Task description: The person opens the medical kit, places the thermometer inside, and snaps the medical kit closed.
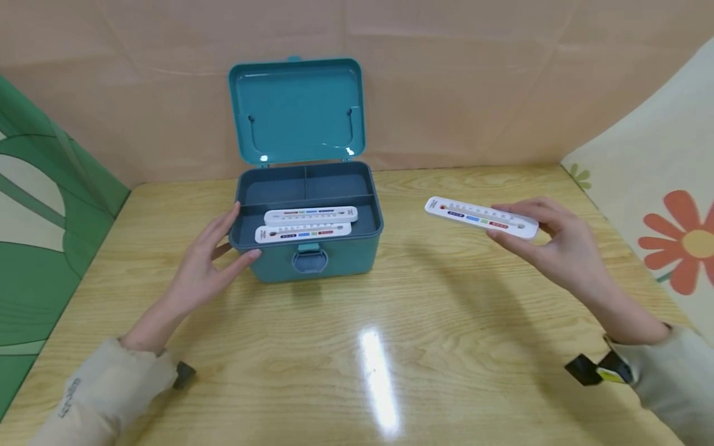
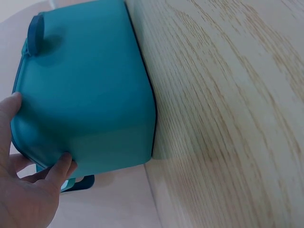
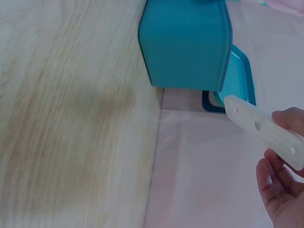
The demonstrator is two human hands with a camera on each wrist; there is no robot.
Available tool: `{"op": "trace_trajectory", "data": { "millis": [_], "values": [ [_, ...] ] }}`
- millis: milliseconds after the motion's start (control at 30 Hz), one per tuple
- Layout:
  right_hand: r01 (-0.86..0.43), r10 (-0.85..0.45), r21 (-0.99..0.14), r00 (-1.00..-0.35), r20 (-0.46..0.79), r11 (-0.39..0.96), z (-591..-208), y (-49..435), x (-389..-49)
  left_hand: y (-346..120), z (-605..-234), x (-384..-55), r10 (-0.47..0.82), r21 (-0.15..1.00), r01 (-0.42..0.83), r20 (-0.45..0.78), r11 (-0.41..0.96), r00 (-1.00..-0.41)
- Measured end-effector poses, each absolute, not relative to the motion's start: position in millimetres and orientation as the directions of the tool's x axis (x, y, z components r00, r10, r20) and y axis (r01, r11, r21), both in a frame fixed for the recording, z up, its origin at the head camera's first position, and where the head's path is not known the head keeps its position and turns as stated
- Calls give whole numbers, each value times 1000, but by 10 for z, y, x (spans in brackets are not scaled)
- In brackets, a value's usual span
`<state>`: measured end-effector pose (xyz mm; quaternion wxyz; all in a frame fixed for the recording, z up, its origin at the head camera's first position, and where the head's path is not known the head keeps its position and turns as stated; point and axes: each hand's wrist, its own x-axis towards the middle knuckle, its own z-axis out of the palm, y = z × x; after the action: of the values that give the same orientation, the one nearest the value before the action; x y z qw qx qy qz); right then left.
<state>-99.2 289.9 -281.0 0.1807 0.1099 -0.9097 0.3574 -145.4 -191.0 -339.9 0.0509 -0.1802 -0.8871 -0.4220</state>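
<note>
In the head view, the left hand (image 1: 201, 266) grips the eight-o'clock corner of an open teal box (image 1: 351, 259) with two thermometers (image 1: 310, 216) at its front compartment; at its three o'clock the right hand (image 1: 566, 251) pinches a third thermometer (image 1: 463, 212) by one end. The left wrist view shows thumb and fingers spread around the box's seven-o'clock corner; in the right wrist view, the pinched thermometer has the box between ten and eleven o'clock.

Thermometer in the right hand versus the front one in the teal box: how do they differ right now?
The held thermometer is pinched in the right hand, above the table; the front thermometer lies in the teal box. In the head view, the held thermometer slants down to the right, while the front thermometer lies nearly level. Both are white, with rounded ends and coloured label bands.
</note>
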Motion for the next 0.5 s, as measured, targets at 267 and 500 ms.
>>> {"op": "trace_trajectory", "data": {
  "millis": [267, 500],
  "values": [
    [-358, -84, -626, -902, 424, 693, -2737, 2785, -1039, -1917, -3397, -1456, 281, 728, 364, 240, 581, -929],
    [-391, -91, -630, -887, 454, 670, -2664, 2709, -1064, -1918, -3401, -1458, 276, 727, 361, 240, 585, -931]
  ]
}}
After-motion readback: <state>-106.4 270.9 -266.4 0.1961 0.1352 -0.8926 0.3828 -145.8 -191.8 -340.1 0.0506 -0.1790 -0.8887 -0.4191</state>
